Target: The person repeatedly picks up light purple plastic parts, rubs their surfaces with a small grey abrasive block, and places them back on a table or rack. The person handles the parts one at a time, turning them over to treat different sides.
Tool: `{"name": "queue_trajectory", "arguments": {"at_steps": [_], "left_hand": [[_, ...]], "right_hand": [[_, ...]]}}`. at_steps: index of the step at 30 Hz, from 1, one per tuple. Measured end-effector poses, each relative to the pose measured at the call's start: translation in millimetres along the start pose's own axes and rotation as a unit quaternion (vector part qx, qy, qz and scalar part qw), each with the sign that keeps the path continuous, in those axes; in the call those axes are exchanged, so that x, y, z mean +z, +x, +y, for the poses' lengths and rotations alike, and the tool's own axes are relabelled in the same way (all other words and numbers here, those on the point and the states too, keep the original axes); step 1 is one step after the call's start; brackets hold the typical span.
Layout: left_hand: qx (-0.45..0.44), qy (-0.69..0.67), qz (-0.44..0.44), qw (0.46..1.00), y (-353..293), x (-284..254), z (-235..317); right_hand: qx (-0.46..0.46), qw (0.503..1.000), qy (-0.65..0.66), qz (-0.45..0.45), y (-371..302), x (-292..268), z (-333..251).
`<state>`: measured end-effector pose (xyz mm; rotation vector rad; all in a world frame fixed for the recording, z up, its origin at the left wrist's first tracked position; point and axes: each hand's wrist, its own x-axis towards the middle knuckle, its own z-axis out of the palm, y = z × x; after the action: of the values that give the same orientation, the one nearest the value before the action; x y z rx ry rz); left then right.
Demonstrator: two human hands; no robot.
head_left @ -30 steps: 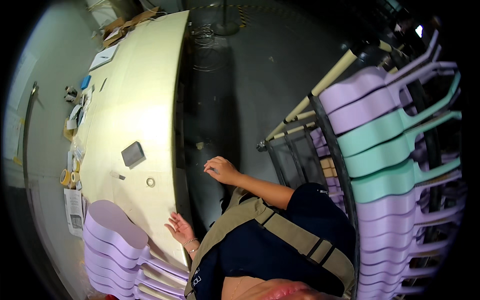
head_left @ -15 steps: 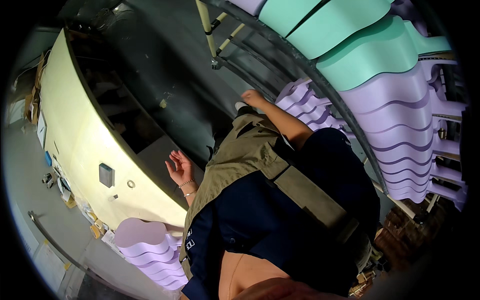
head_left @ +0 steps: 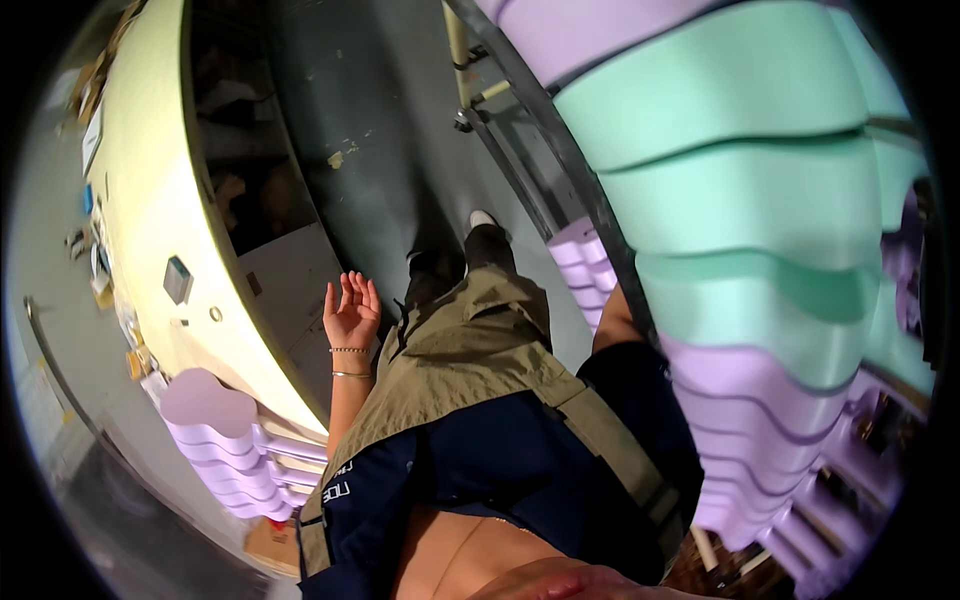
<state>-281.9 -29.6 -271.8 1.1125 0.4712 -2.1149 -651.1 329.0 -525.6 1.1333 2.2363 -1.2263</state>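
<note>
My left hand (head_left: 352, 310) hangs open beside the cream-topped table, fingers stretched out and palm showing, with nothing in it. Two bracelets circle that wrist. On the right only my upper forearm (head_left: 616, 325) shows; the hand is hidden behind a dark rack bar (head_left: 590, 170). Close to that arm stand stacked wavy-edged plastic pieces, mint green (head_left: 745, 195) above and lavender (head_left: 745, 410) below. A smaller lavender stack (head_left: 583, 262) shows lower down, past the bar.
The cream table (head_left: 150, 130) carries a small grey block (head_left: 177, 280) and a ring (head_left: 215, 314). Another lavender stack (head_left: 210, 405) stands at its near end. A wheeled rack leg (head_left: 463, 120) rests on the grey floor (head_left: 375, 150). A cardboard box (head_left: 272, 542) lies lower left.
My view has turned and shifted forward along the table. The right hand, visible before near my leg, has gone behind the rack bar. My left hand's fingers have straightened.
</note>
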Motion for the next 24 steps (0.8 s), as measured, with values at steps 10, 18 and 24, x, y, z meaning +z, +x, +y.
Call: {"name": "queue_trajectory", "arguments": {"at_steps": [10, 18, 24], "left_hand": [[0.054, 0.072, 0.019, 0.996, 6.6, -13.2, 8.0], [0.282, 0.811, -0.201, 0.472, 8.4, 12.6, -30.3], [0.344, 0.645, -0.335, 0.595, 6.3, 34.5, -12.8]], "right_hand": [[-0.345, 0.932, -0.107, -0.036, -79.4, 50.2, -23.6], [-0.597, 0.627, -0.297, -0.402, -328.2, 67.4, -109.0], [-0.769, 0.255, -0.105, -0.577, -541.4, 53.2, -165.8]]}}
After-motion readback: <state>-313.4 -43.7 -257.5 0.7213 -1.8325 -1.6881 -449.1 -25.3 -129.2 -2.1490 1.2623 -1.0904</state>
